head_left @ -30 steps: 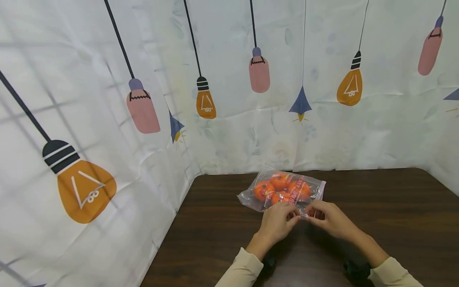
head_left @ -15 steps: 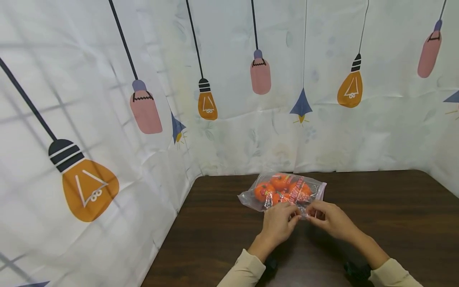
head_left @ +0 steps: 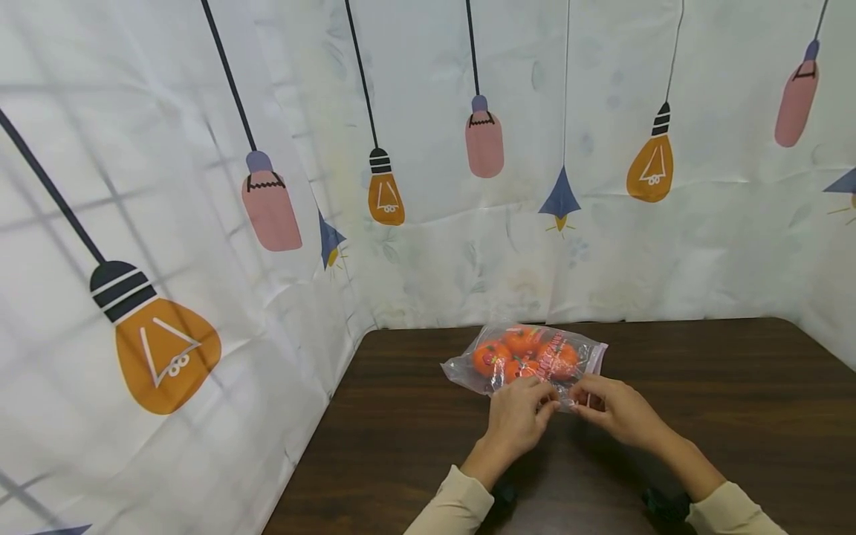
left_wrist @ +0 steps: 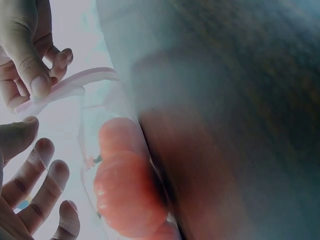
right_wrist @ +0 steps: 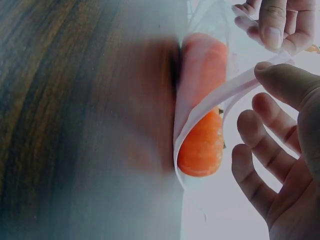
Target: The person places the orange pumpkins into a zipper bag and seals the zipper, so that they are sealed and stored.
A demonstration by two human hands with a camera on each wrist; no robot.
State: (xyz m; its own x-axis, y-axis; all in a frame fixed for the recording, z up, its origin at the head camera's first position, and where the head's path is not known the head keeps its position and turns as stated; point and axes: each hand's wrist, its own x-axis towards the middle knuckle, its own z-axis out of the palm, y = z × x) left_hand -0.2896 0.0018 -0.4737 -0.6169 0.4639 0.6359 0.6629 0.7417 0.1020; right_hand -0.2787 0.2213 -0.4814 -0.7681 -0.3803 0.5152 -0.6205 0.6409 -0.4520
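Note:
A clear zip-top plastic bag [head_left: 463,369] with pinkish-red print lies on the table, holding several round orange-red fruits [head_left: 491,357] with small green stem spots. Both hands meet at its near right corner. My left hand [head_left: 515,416] pinches the bag's edge there between thumb and index finger. Just to its right, my right hand [head_left: 618,409] pinches the same pale pink edge strip [right_wrist: 215,97]. In the right wrist view the strip curves away from the right thumb, its two sides parted at the far end. The other fingers of each hand are loosely spread, off the strip.
The dark brown wooden table [head_left: 722,386] extends around the bag. A white curtain [head_left: 428,267] printed with hanging lamps stands behind the table and along its left side. Dark straps [head_left: 665,504] show beneath the wrists, near the cream sleeves [head_left: 729,509].
The head view has shifted slightly. Hands and bag stay in nearly the same place, both hands still pinching the bag's near right corner, with only tiny finger motion.

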